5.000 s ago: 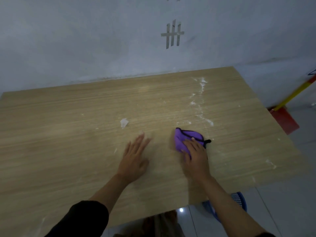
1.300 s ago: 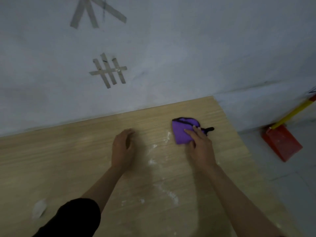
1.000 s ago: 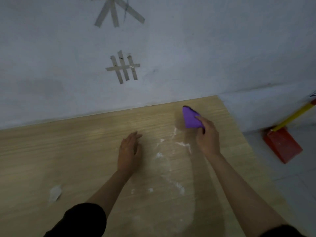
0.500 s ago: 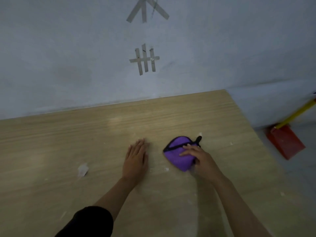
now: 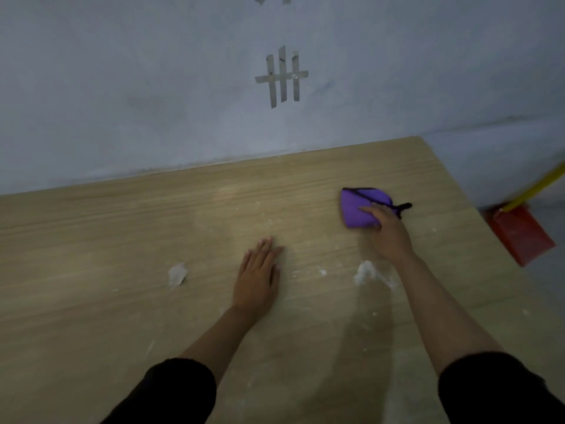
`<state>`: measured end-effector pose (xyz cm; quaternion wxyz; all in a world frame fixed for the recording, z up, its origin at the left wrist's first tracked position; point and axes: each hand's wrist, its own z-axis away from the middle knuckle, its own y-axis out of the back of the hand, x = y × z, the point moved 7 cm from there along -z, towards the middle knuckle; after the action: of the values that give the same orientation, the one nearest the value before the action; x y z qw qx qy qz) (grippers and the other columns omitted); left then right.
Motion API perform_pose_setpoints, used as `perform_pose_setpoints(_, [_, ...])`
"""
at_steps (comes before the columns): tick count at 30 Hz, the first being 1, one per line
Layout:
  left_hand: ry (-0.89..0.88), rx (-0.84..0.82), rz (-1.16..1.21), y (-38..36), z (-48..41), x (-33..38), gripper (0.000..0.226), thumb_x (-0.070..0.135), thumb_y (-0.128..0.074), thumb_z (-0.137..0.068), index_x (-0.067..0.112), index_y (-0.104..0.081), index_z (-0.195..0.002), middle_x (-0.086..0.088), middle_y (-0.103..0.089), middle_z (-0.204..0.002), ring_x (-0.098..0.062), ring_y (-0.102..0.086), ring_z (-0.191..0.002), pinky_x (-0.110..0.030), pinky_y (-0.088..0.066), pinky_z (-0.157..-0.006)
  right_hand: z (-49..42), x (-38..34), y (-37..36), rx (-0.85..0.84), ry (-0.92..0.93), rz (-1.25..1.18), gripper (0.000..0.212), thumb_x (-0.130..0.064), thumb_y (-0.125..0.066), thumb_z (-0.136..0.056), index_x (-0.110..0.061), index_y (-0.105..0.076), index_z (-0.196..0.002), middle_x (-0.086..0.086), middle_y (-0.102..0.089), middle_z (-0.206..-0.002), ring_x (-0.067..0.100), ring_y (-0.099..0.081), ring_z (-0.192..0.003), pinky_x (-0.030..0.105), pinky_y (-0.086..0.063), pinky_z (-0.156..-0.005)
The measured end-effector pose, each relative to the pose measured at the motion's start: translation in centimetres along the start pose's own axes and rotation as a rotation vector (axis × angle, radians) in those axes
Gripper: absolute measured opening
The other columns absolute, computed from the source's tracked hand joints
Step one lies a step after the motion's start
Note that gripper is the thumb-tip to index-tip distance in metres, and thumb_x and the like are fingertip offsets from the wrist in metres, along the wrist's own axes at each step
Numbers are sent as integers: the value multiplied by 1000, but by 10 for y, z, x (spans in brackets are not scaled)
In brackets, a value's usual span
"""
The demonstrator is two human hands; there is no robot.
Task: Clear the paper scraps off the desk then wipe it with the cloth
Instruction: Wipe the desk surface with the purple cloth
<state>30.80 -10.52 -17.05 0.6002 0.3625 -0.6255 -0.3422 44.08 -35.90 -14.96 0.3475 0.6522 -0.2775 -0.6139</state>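
Right of centre on the desk [image 5: 122, 228]: the purple cloth [image 5: 357, 211] lies bunched under the right hand [image 5: 389, 232], whose fingers lie fairly straight across its near edge and press it down; I see no pinch.
Left hand [image 5: 258, 275]: flat on the wood at mid-frame, fingers extended and close together, holding nothing; it sits much as it did half a second ago.
Cloth, change: half a second ago it was just beside the left hand; now it is well apart from it, up and to the right, so a stroke away from the body seems under way.
White clump [image 5: 363, 272]: a small heap of crumbs and dust lies just below the right wrist, with a fainter smear trailing to the lower right — gathered, not removed.
Paper scrap [image 5: 177, 273]: left of the left hand, placed as before relative to it, untouched.
Task reading: the wiping runs ahead of the clearing — the scrap and the clump both still have to leave the desk, perhaps over the right edge, where a red dustpan [image 5: 519, 234] sits on the floor.
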Motion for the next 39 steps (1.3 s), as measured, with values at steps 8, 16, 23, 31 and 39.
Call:
perform_pose_setpoints(8, [29, -34, 81, 13, 3, -1, 69, 50, -4, -84, 23, -36, -139, 3, -25, -153, -10, -14, -143, -24, -1, -115, 120, -1, 37, -1, -61, -85, 49, -1, -40, -54, -29, -65, -85, 3, -62, -103, 24, -59, -100, -1, -32, -81])
perform_pose_setpoints(16, [165, 36, 146, 32, 25, -26, 61, 42, -17, -89, 15, -31, -141, -3, -32, -150, -14, -24, -141, -30, -10, -116, 65, -134, -68, -233, 283, -30, 54, 2, -51, -73, -23, -62, -119, 7, -52, -135, 19, -47, -124, 24, -32, -106])
perform_pose_setpoints(23, [214, 96, 146, 47, 48, -44, 58, 39, -15, -90, 17, -36, -139, -1, -37, -148, -11, -22, -141, -32, 2, -118, 140, -84, -56, -298, 267, -101, 57, 1, -36, -52, -15, -71, -94, 2, -60, -117, 26, -50, -122, 10, -24, -105])
perform_pose_setpoints(31, [330, 301, 383, 71, 89, -63, 54, 37, -18, -92, 13, -47, -130, -6, -49, -138, -15, -33, -136, -34, -7, -119, 148, -154, -45, -191, 278, -110, 49, -3, -45, -63, -14, -69, -105, 9, -62, -113, 27, -57, -106, 22, -37, -95])
perform_pose_setpoints(39, [402, 447, 404, 87, 118, -86, 48, 29, -25, -92, 6, -50, -126, -15, -54, -132, -28, -45, -126, -50, -22, -114, 194, -203, -151, -469, 457, -56, 50, -1, -41, -75, -20, -65, -114, 3, -50, -138, 17, -35, -135, 35, -20, -115])
